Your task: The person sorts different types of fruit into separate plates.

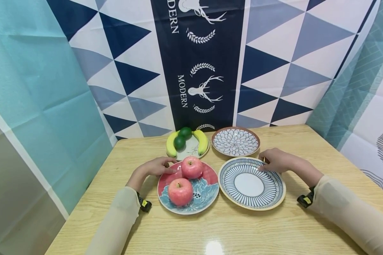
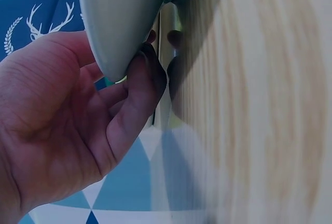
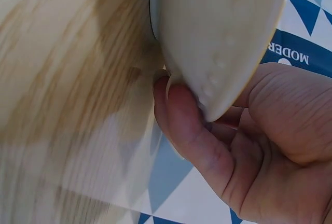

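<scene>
red apples [image 1: 191, 167] on a pink-and-blue floral plate [image 1: 207, 193], beside a blue-striped white plate [image 1: 268, 191].

On the table stand four plates [image 1: 236, 142], two apples [image 1: 192, 167], two bananas [image 1: 171, 144] and two limes [image 1: 179, 142].

- Looked like a staged recording booth, not a lived-in kitchen or dining room.
- Closed in on three sides by hanging printed cloths [image 1: 207, 67]: navy and grey triangles with deer heads and the word "MODERN" at the back, teal sheets at left and right, fold creases visible.
- Furnished only with a light wooden table [image 1: 229, 226], pushed against the back cloth.
- Laid out with four patterned plates in a neat square, two bearing fruit: apples [image 1: 191, 167], bananas [image 1: 202, 141], limes [image 1: 185, 132].
- Worn on both wrists: small black strapped devices [image 1: 145, 205].
</scene>
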`<state>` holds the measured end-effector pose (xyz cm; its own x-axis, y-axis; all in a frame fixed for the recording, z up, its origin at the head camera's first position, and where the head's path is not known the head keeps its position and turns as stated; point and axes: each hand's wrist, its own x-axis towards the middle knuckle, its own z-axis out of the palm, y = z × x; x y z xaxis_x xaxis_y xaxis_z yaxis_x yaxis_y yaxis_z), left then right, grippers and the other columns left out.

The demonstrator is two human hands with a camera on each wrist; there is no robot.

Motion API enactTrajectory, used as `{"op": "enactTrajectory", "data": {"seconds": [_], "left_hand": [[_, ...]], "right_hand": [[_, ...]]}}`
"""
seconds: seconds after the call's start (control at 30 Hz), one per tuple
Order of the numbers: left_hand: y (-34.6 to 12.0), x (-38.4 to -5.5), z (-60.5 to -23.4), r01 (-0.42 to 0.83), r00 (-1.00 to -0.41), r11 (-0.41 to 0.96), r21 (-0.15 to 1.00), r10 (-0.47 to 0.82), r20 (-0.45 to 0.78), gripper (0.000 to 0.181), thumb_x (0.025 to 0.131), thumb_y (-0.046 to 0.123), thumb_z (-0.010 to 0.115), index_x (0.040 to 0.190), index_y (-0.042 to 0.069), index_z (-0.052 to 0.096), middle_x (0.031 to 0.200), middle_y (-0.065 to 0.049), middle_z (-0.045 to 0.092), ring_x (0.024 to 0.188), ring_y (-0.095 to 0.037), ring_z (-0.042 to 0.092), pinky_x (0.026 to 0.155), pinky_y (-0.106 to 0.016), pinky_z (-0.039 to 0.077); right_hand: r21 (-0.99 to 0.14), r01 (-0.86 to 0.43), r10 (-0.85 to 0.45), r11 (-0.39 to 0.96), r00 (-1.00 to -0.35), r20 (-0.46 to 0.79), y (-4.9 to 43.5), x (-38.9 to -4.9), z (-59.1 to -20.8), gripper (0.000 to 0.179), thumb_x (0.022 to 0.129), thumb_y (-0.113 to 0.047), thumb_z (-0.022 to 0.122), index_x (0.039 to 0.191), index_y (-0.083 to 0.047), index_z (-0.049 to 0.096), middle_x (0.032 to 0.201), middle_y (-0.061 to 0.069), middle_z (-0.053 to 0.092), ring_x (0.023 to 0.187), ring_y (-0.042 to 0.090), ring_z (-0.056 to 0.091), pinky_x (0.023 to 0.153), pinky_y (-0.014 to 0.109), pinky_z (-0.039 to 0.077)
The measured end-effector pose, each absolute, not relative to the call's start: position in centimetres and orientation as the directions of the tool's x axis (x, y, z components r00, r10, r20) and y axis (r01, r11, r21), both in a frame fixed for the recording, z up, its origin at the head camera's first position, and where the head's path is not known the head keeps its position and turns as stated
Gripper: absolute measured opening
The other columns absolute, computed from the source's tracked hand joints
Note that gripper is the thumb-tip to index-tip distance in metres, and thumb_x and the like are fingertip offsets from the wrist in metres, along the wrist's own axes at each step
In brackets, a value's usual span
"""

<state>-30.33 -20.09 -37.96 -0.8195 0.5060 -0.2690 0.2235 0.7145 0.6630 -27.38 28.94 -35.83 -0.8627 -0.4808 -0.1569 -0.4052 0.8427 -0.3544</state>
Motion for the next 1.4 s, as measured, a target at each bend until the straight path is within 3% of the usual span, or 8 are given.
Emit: {"op": "enactTrajectory", "data": {"seconds": [0.33,0.57,0.87,0.97,1.17,1.4], "left_hand": [[-20.1,-30.2,-37.8,0.237,-0.830,0.733,0.638,0.494,-0.259,0.047,0.099,0.032,0.073,0.142,0.015,0.064,0.128,-0.011,0.064,0.109,-0.028,0.058,0.088,-0.038,0.055],[-19.9,-30.1,-37.5,0.307,-0.834,0.762,0.571,0.504,-0.225,0.043,0.100,0.031,0.073,0.139,0.015,0.066,0.124,-0.010,0.066,0.106,-0.026,0.059,0.085,-0.036,0.056],[-19.7,-29.5,-36.2,0.271,-0.863,0.811,0.518,0.443,-0.241,0.034,0.102,0.033,0.071,0.130,0.013,0.070,0.105,-0.007,0.068,0.077,-0.022,0.065,0.068,-0.033,0.057],[-19.5,-29.4,-35.6,0.255,-0.885,0.839,0.481,0.403,-0.233,0.030,0.102,0.031,0.071,0.126,0.013,0.070,0.102,-0.008,0.067,0.075,-0.022,0.064,0.066,-0.032,0.057],[-19.1,-29.2,-34.8,0.371,-0.901,0.846,0.383,0.428,-0.072,0.027,0.100,0.026,0.073,0.121,0.010,0.072,0.097,-0.005,0.069,0.084,-0.020,0.063,0.073,-0.034,0.055],[-17.9,-30.0,-33.8,0.448,-0.890,0.810,0.378,0.447,0.096,0.038,0.097,0.028,0.076,0.125,0.005,0.069,0.104,-0.011,0.070,0.093,-0.025,0.065,0.080,-0.041,0.056]], "right_hand": [[-0.342,-0.409,-0.481,0.846,-0.863,-0.157,29.0,-27.5,-36.0,0.021,0.096,-0.025,0.080,0.098,-0.008,0.067,0.082,0.001,0.057,0.073,0.016,0.052,0.063,0.032,0.044],[-0.348,-0.400,-0.476,0.848,-0.863,-0.169,28.8,-27.4,-35.9,0.021,0.096,-0.024,0.080,0.097,-0.009,0.066,0.081,0.001,0.057,0.072,0.016,0.052,0.062,0.032,0.043],[-0.351,-0.382,-0.464,0.855,-0.867,-0.184,28.8,-27.5,-35.9,0.020,0.097,-0.024,0.079,0.098,-0.008,0.067,0.082,0.002,0.058,0.073,0.018,0.052,0.063,0.032,0.044],[-0.357,-0.372,-0.457,0.857,-0.869,-0.190,28.9,-27.3,-36.0,0.020,0.097,-0.023,0.079,0.098,-0.009,0.066,0.083,0.002,0.058,0.073,0.018,0.053,0.063,0.033,0.045],[-0.363,-0.364,-0.453,0.857,-0.870,-0.196,29.0,-27.2,-36.5,0.020,0.097,-0.025,0.079,0.101,-0.009,0.067,0.085,0.002,0.060,0.076,0.018,0.054,0.065,0.033,0.046],[-0.381,-0.350,-0.445,0.855,-0.875,-0.194,29.2,-27.2,-36.3,0.020,0.097,-0.023,0.078,0.102,-0.008,0.067,0.086,0.004,0.060,0.075,0.018,0.056,0.061,0.032,0.048]]}}
